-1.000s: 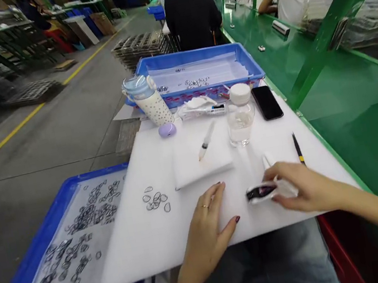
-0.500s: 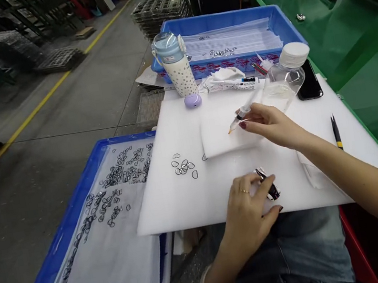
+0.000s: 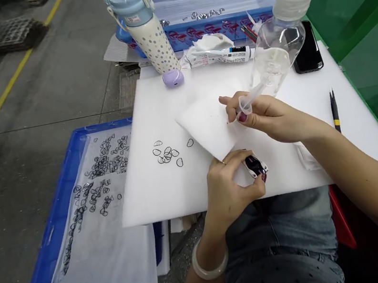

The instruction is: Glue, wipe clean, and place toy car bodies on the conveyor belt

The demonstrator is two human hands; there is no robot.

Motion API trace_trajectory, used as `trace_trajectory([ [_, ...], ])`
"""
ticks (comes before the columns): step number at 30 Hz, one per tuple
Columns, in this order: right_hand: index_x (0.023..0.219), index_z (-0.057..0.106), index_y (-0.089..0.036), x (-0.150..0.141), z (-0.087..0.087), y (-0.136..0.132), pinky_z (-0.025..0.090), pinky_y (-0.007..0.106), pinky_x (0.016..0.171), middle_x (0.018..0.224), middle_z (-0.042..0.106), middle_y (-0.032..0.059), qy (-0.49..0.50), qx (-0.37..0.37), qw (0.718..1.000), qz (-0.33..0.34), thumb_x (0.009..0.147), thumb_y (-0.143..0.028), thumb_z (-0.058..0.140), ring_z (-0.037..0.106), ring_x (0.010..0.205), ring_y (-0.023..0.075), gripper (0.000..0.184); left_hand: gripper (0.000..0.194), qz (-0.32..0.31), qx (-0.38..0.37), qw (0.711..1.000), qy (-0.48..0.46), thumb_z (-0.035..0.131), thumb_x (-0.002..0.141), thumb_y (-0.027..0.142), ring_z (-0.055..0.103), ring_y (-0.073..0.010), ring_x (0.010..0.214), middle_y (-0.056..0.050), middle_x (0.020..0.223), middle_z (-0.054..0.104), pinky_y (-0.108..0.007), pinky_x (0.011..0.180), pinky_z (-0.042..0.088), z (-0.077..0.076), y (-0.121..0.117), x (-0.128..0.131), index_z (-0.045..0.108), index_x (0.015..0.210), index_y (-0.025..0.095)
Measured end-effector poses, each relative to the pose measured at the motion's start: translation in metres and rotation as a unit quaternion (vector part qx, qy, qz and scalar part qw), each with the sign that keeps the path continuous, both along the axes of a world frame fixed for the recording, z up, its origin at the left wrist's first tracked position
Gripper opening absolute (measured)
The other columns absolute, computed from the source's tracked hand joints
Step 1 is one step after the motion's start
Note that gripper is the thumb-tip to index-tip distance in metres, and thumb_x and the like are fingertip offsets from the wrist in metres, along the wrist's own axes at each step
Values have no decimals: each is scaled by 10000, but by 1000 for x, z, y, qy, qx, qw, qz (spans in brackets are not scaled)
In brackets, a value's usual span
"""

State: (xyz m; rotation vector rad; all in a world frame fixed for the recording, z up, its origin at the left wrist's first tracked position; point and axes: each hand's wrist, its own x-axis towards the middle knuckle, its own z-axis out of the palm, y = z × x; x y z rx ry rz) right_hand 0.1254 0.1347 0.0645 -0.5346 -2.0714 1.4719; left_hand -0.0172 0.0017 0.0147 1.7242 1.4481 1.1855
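My left hand [image 3: 230,183] is closed on a small black-and-white toy car [image 3: 256,166], thumb at its near end and fingertips at its far end, close to the board's front edge. Above it, my right hand [image 3: 272,118] has its fingers wrapped around a clear plastic syringe [image 3: 255,95]; the syringe's tip is hidden by the fingers. A thin white sheet [image 3: 207,121] lies under the right hand, one corner reaching my left fingers. Left of it, several thin black rings [image 3: 167,154] lie loose on the white board [image 3: 157,190].
A clear bottle [image 3: 275,49] stands behind my right hand, beside a phone [image 3: 307,49]. Tweezers [image 3: 335,112] lie at right. At the back are a dotted tumbler [image 3: 154,43], a purple case [image 3: 173,78], a tube [image 3: 221,56] and a blue bin [image 3: 185,33]. A blue tray [image 3: 55,209] holds many rings.
The view has tipped downward. My left hand has turned the toy car and gripped it at both ends. In my right hand the syringe has swung round, and the white sheet has rotated toward me.
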Motion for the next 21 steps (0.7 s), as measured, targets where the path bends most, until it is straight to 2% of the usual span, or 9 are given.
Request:
trace_trajectory([
  [4, 861, 532, -201, 1, 4, 0, 395, 401, 1099, 925, 499, 18, 32, -17, 999, 19, 948, -564, 557, 558, 1035, 170, 375, 280, 55, -44, 997, -36, 639, 760, 231, 703, -242, 945, -51, 987, 765, -415, 858, 570, 3, 1, -3, 757, 1013, 207],
  [7, 837, 538, -202, 5, 9, -3, 404, 402, 1099, 891, 491, 16, 46, -27, 999, -1, 939, -589, 554, 568, 1041, 171, 401, 195, 54, -29, 998, -29, 645, 759, 233, 697, -252, 938, -47, 954, 764, -406, 814, 569, 2, 1, -3, 765, 910, 210],
  [9, 824, 536, -202, 4, 10, -7, 408, 404, 1098, 861, 481, 11, 62, -27, 997, -27, 936, -602, 547, 578, 1033, 170, 415, 186, 40, -9, 999, -16, 655, 741, 215, 693, -253, 934, -42, 956, 765, -410, 820, 564, 1, 0, -2, 753, 899, 208],
  [13, 887, 555, -211, -9, 11, -15, 445, 387, 1024, 918, 518, 18, 81, 13, 988, -132, 940, -631, 509, 576, 1050, 184, 426, 387, -4, 42, 997, 62, 694, 704, 210, 665, -258, 986, -62, 1096, 734, -446, 906, 541, -4, -3, -1, 705, 1091, 203],
  [16, 929, 568, -209, -26, 12, -15, 441, 336, 939, 908, 553, 14, 13, 69, 981, -182, 977, -599, 453, 567, 1006, 180, 410, 425, -18, 55, 992, 113, 708, 685, 221, 634, -270, 1009, -71, 1115, 705, -451, 908, 528, -7, -5, -2, 677, 1108, 210],
  [18, 912, 573, -192, -37, 11, -14, 416, 285, 857, 829, 557, -2, -61, 95, 979, -168, 999, -530, 457, 552, 858, 145, 368, 433, -19, 54, 992, 115, 708, 681, 223, 630, -268, 1013, -72, 1107, 693, -445, 915, 522, -8, -5, -2, 665, 1112, 210],
  [21, 874, 568, -177, -48, 7, -12, 339, 240, 740, 689, 517, -36, -150, 119, 971, -143, 999, -379, 518, 445, 651, 96, 243, 438, -15, 60, 992, 113, 705, 684, 225, 632, -268, 1027, -77, 1097, 684, -435, 921, 522, -8, -6, -2, 659, 1119, 208],
])
